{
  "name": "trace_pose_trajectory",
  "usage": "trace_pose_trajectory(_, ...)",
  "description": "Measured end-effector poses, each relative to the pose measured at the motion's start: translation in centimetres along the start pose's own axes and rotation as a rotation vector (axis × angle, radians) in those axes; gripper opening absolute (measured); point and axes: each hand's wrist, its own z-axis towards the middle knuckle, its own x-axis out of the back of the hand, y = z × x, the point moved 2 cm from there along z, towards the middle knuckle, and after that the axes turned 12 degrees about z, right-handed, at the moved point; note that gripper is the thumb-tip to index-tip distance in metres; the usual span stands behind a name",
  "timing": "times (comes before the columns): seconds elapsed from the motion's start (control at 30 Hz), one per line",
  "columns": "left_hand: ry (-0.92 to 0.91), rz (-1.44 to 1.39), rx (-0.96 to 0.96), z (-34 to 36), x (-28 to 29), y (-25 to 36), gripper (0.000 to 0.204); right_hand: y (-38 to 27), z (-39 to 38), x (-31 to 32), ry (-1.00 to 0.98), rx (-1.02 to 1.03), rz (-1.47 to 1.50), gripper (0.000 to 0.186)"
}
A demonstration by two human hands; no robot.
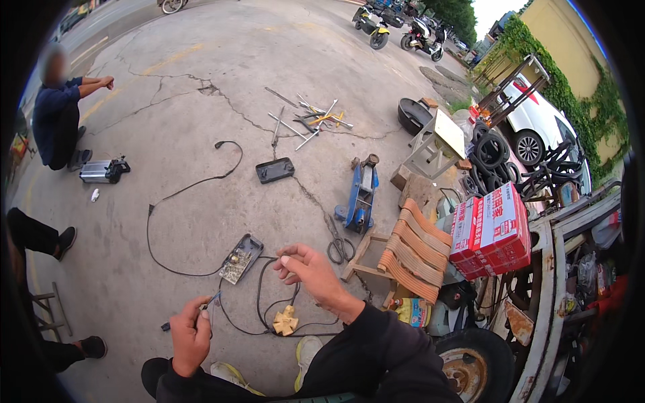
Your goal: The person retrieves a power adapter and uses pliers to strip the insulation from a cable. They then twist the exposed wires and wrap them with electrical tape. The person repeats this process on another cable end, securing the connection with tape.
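Note:
My left hand (189,332) is closed on a thin blue wire or slim tool (217,295), too small to tell. My right hand (306,279) is raised with curled fingers close together; anything between them is too small to make out. Below and left of it lies an open black casing (243,253) with a circuit board (236,267) inside, joined to black cable (185,264). A cream-coloured block (285,321) sits among the cable loops near my shoes. Farther forward lie an empty-looking black cover (275,170) and black scissors (340,250).
A blue floor jack (363,195), wooden slatted seat (410,258), red boxes (487,235), cart wheel (470,369) and tyres (490,151) crowd the right. Wrenches (312,124) lie ahead. At left, a person crouches (57,117) by a silver device (101,171); another person's legs (37,235) show.

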Motion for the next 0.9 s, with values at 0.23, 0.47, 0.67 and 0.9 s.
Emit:
trace_pose_trajectory(0.23,-0.163,-0.452,0.139,-0.2,-2.3,-1.6,0.010,-0.5,-0.5,-3.2,-0.140,0.039,0.062,0.028)
trace_pose_trajectory(0.47,0.030,-0.512,0.090,0.2,-3.4,0.6,0.014,2.4,-1.1,-6.5,-0.260,-0.028,0.026,0.028)
trace_pose_trajectory(0.67,0.027,-0.584,0.076,0.4,-3.5,0.3,0.023,1.9,-2.4,-9.6,-0.296,-0.202,0.196,0.030)
trace_pose_trajectory(0.9,-0.008,-0.411,0.065,0.4,-2.4,-0.4,0.018,3.6,-1.9,-9.9,-0.287,-0.166,0.250,0.034)
